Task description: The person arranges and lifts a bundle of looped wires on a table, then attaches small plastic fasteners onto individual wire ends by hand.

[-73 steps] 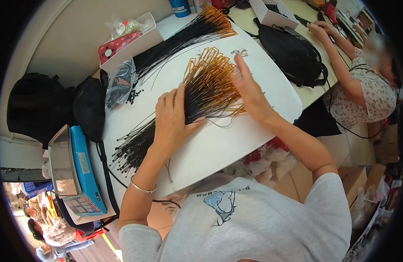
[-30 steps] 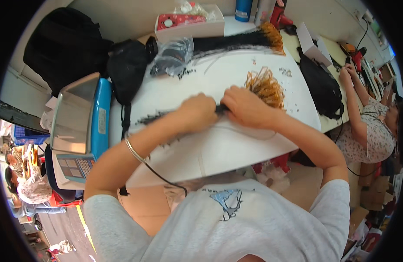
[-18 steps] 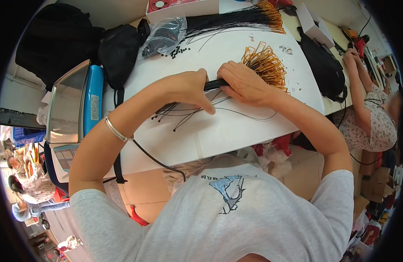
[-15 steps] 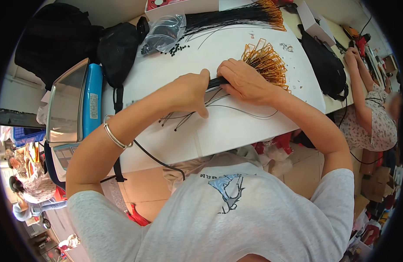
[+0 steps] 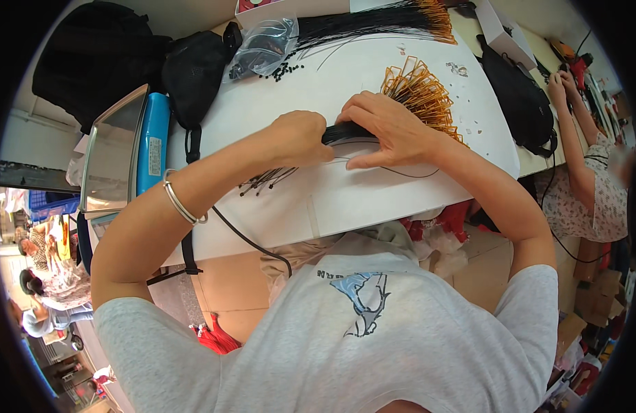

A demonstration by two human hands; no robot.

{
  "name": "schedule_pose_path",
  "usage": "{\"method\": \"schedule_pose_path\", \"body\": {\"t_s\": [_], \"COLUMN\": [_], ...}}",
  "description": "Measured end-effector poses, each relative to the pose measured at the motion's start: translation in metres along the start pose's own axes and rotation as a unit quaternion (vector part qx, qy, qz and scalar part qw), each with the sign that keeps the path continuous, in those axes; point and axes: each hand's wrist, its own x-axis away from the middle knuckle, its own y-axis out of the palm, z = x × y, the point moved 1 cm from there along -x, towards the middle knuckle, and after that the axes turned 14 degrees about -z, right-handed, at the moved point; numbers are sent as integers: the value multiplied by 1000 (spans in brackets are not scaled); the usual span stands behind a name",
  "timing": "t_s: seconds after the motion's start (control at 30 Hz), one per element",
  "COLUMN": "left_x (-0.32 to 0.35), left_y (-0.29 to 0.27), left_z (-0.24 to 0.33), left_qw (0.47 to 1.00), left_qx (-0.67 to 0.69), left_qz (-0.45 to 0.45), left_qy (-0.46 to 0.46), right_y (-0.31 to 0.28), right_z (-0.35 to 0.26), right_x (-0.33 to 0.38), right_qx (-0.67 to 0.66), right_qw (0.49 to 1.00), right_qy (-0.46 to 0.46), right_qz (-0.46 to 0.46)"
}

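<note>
A bundle of thin black wires with orange wire loops fanned out at its right end lies across the white table. My left hand is closed around the bundle's left part, its fingers curled under. Over the middle of the bundle rests my right hand, thumb spread away from the bent fingers and the wires passing beneath the palm. Small dark tips of the wires stick out below my left wrist. One loose wire curves out under my right hand.
Farther back lie a second black bundle with orange loops, a clear plastic bag and scattered black beads. Black bags flank the table; a blue box stands left. A co-worker's arms show at the right.
My left hand has gone from thumb-out to closed on the wires. My right thumb has swung away from the bundle. The loose wires at the left have drawn closer together.
</note>
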Motion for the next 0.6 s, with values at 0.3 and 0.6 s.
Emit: {"method": "schedule_pose_path", "body": {"t_s": [0.3,0.6], "left_x": [19,49], "left_y": [-72,-122], "left_z": [24,40], "left_qw": [998,980], "left_qx": [-50,179], "left_qz": [18,-18], "left_qy": [27,81], "right_y": [-43,-112], "right_z": [-15,-29], "right_x": [-12,0], "right_qx": [70,-196], "right_qw": [988,967], "right_qy": [133,95], "right_qz": [-46,130]}}
